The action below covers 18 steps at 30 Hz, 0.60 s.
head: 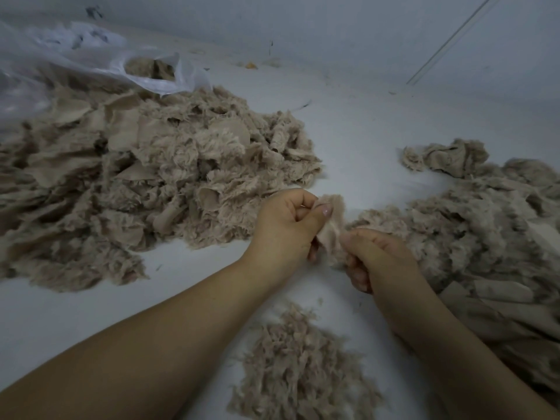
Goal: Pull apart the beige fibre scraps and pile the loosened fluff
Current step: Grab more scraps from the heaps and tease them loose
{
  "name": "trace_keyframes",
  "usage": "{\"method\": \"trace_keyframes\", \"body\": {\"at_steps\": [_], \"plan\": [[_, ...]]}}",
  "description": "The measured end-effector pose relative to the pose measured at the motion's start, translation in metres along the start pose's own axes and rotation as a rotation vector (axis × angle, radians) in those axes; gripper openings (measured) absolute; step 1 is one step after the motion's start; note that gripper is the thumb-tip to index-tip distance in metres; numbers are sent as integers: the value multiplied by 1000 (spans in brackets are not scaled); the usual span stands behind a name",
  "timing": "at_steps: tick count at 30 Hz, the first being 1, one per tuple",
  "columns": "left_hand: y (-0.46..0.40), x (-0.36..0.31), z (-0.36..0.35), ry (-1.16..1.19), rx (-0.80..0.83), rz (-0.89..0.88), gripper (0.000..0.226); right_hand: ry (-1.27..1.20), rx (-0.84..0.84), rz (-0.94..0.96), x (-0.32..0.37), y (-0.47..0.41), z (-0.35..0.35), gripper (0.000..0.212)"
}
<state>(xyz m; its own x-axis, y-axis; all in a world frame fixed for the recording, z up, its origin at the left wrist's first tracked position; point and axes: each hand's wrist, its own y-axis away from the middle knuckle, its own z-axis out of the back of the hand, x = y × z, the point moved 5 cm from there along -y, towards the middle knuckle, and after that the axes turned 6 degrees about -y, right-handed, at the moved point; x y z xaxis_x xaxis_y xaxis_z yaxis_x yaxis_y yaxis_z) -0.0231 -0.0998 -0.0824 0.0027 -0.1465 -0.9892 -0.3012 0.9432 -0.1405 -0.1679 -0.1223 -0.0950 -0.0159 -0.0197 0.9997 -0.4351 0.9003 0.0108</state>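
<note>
Beige fibre scrap (331,219), held mid-surface above the fluff pile (298,368) near the pale surface's (348,140) front edge, is pinched by left hand (285,225) and right hand (378,256); best tease short tufts.

Both bare forearms in from the bottom edge, meeting near the middle.

Left hand (288,225) curled into a loose fist, thumb pressed down against the side of the index finger in a pinch, knuckles facing up. Right hand (378,259) just beside it and a bit lower, fingers (360,275) folded under, also gripping. Wrists roughly straight, left forearm crossing in from the lower left corner. Right thumb tip kinda blurry, probably pinching too.
</note>
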Motion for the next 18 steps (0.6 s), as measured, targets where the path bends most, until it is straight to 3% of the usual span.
{"method": "trace_keyframes", "body": {"at_steps": [2,8,11,18], "plan": [[2,0,-3,1,8,2,17,17,3,20,-1,0,2,44],[0,-2,6,-48,-116,-8,18,88,49,72,5,4,0,43],[1,-1,6,-83,-148,-17,20,90,85,108,11,6,-2,34],[-10,-8,31,-146,-268,-36,23,200,357,111,7,17,-13,9]]}}
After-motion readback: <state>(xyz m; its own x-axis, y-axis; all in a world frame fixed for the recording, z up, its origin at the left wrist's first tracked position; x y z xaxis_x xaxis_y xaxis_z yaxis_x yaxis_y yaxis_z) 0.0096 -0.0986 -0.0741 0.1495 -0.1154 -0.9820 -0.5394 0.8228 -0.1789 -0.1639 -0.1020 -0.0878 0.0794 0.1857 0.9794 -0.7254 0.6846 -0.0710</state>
